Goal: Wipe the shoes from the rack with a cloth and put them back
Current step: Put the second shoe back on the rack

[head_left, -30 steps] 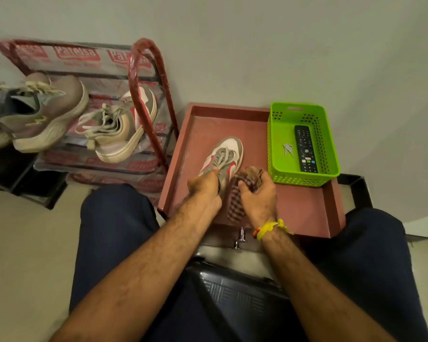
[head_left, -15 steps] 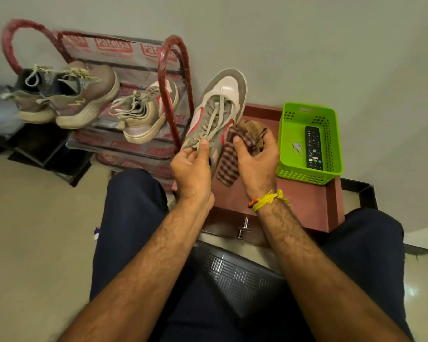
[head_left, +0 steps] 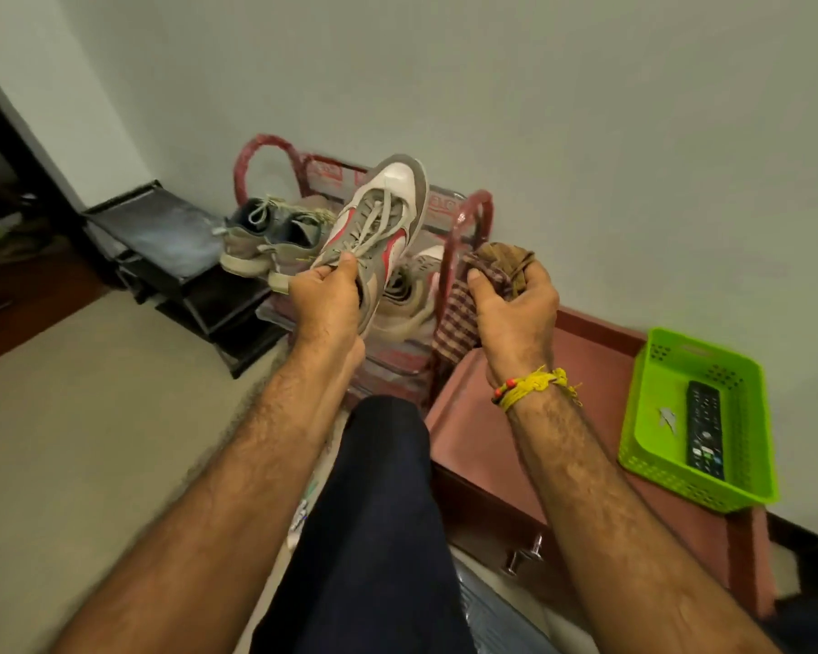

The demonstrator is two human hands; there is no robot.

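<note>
Two hands are busy: our left hand [head_left: 324, 302] grips the shoe [head_left: 379, 224] by its heel end, toe tilted up in front of the rack [head_left: 468, 214] (three more shoes sit there), while our right hand [head_left: 515, 309] clutches the cloth [head_left: 459, 318]. The basket [head_left: 652, 380] holds a remote [head_left: 704, 434].

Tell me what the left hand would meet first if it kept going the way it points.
Probably the red metal shoe rack, likely its matching grey-and-red sneaker there; the left hand holds its grey-and-red sneaker toe-first toward it. Depth is unclear.
</note>
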